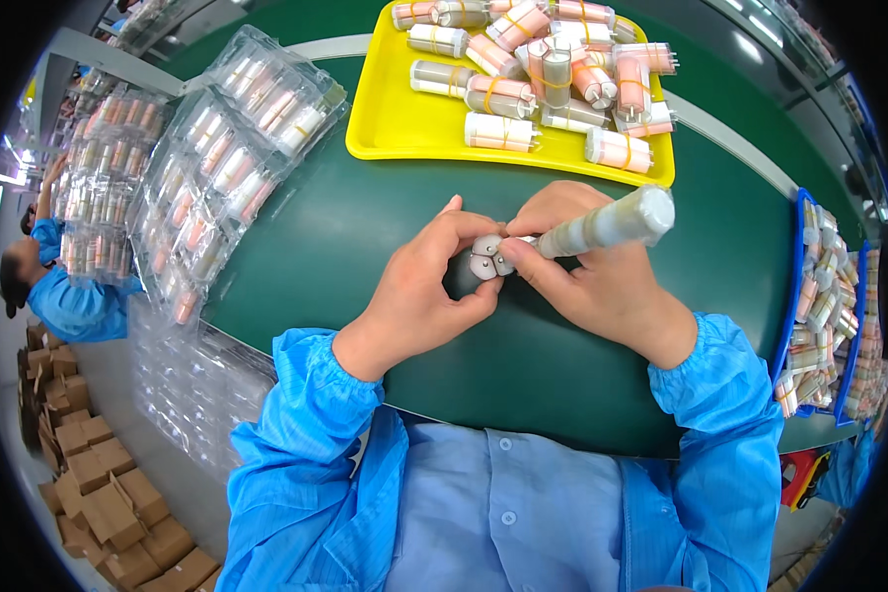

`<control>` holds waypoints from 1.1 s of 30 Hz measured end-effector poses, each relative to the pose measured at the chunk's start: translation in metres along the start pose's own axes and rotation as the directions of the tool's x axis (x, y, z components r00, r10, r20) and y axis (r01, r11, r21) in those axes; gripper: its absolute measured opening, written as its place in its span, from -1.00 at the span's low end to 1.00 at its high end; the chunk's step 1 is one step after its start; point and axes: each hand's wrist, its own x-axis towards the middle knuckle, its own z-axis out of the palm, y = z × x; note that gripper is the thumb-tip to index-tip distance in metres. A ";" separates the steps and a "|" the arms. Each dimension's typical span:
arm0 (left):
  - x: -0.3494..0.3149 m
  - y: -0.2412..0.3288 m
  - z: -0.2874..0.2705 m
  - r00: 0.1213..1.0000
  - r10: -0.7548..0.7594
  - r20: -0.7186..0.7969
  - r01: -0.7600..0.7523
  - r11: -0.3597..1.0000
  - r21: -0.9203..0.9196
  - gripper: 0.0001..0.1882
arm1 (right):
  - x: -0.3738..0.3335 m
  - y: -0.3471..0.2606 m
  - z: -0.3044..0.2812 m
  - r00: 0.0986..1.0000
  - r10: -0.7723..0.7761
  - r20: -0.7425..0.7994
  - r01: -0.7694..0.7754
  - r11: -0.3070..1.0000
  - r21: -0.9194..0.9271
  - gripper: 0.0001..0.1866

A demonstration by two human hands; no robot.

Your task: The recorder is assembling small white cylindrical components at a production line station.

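My left hand (426,281) is closed around a small bundle of three white round-ended pieces (486,259), each with a small dark dot on its end. The bundle's lower part is hidden by my fingers. In my right hand (602,276) is a thick, pale, translucent tool handle (612,222), wrapped in clear film and slanting up to the right. Its narrow front end passes between my thumb and fingers towards the bundle. The right fingertips meet the bundle's upper right side. Whether the tool's tip touches it, I cannot tell.
A yellow tray (395,143) beyond my hands holds several pink and grey banded bundles. Clear plastic blister trays (217,158) filled with similar pieces stand at the left. Blue bins (794,296) of bundles are at the right. Cardboard boxes (113,508) and another person (74,296) appear far left.
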 end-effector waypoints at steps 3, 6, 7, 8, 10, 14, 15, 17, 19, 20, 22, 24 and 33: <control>0.000 -0.002 -0.001 1.000 0.007 -0.004 -0.007 1.000 0.000 -0.50 | 0.003 -0.004 -0.004 0.999 0.026 -0.019 -0.026 0.999 0.021 -0.85; 0.001 -0.001 -0.002 1.000 0.006 0.000 -0.006 1.000 0.012 -0.50 | 0.004 -0.007 -0.003 1.000 0.010 -0.029 -0.009 1.000 0.021 -0.85; 0.001 -0.001 -0.001 1.000 0.009 -0.003 -0.009 1.000 0.011 -0.50 | 0.003 -0.006 -0.002 1.000 -0.001 -0.030 0.001 1.000 0.016 -0.85; 0.001 -0.001 0.000 1.000 0.012 -0.006 -0.012 1.000 0.010 -0.50 | 0.003 -0.006 -0.002 1.000 -0.004 -0.012 0.004 1.000 0.009 -0.85; 0.000 -0.001 -0.001 1.000 0.019 -0.001 -0.019 1.000 0.020 -0.50 | 0.002 -0.004 -0.003 1.000 -0.010 0.026 0.010 1.000 -0.005 -0.84; 0.000 -0.002 -0.001 0.999 0.042 0.002 -0.042 0.999 0.035 -0.50 | 0.003 -0.006 -0.001 1.000 -0.015 -0.007 0.015 1.000 -0.021 -0.85; 0.000 -0.002 0.000 0.999 0.044 -0.003 -0.043 0.998 0.038 -0.50 | 0.003 -0.007 0.000 1.000 -0.021 -0.006 0.021 1.000 -0.023 -0.86; 0.000 -0.002 0.000 0.999 0.050 -0.013 -0.049 0.998 0.045 -0.49 | 0.003 -0.009 0.000 1.000 -0.022 0.000 0.022 0.999 -0.024 -0.87; 0.000 -0.003 0.001 0.999 0.051 -0.015 -0.051 0.998 0.046 -0.49 | 0.003 -0.011 0.000 1.000 -0.009 0.011 0.009 1.000 -0.023 -0.88; 0.000 -0.003 0.001 0.998 0.053 -0.016 -0.052 0.998 0.046 -0.49 | 0.003 -0.011 0.000 1.000 0.000 0.008 0.000 1.000 -0.015 -0.88; 0.000 -0.003 0.000 1.000 0.029 -0.002 -0.029 0.999 0.039 -0.50 | 0.003 -0.009 0.000 1.000 0.019 0.002 -0.019 1.000 0.002 -0.90; 0.000 -0.003 0.000 1.000 0.013 0.008 -0.014 1.000 0.019 -0.50 | 0.003 -0.005 -0.005 0.998 0.055 -0.024 -0.054 0.998 0.031 -0.91; -0.001 -0.006 -0.003 0.996 -0.073 0.056 0.079 0.991 -0.105 -0.47 | 0.009 -0.004 -0.019 0.992 0.059 -0.116 -0.055 0.998 0.037 -0.91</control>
